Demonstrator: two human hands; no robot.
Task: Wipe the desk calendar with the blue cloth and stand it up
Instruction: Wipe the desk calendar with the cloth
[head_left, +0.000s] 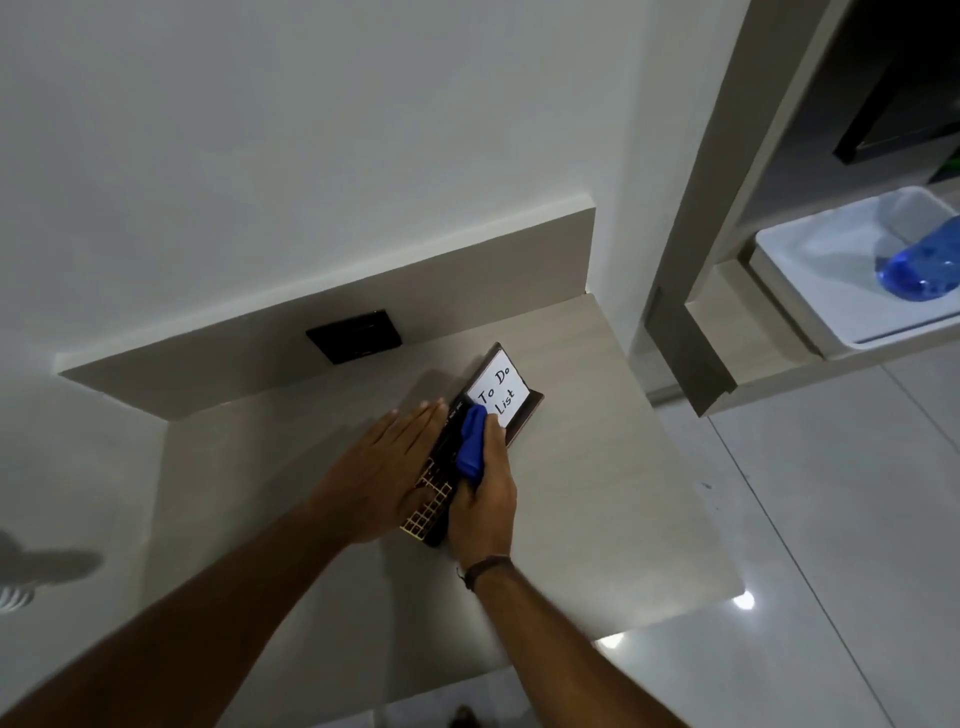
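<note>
Head view: the desk calendar (470, 447) is seen lying flat on the beige desk (597, 493), not yet stood up, its long dark body running away from the person toward the wall. A white "To Do List" card (498, 389) is carried on its far end, just beyond the grip, and a gold date grid (428, 506) shows at its near end, between the 2 hands. The blue cloth (471, 441) is bunched and clamped in the right hand (485, 499), whose fingers are closed around it and pressed down on the calendar's middle; a wiping stroke along the surface is judged to be in hand. The left hand (384, 467) is laid flat and spread, holding nothing, along the calendar's left edge, probably so that the calendar is kept from sliding under the cloth. A dark band (485, 566) is worn on the right wrist. Beyond the grip, a black wall plate (355, 335) is set in the backboard. Well off to the right, a white tray (810, 291) with a blue bottle (922, 265) sits on a shelf.
</note>
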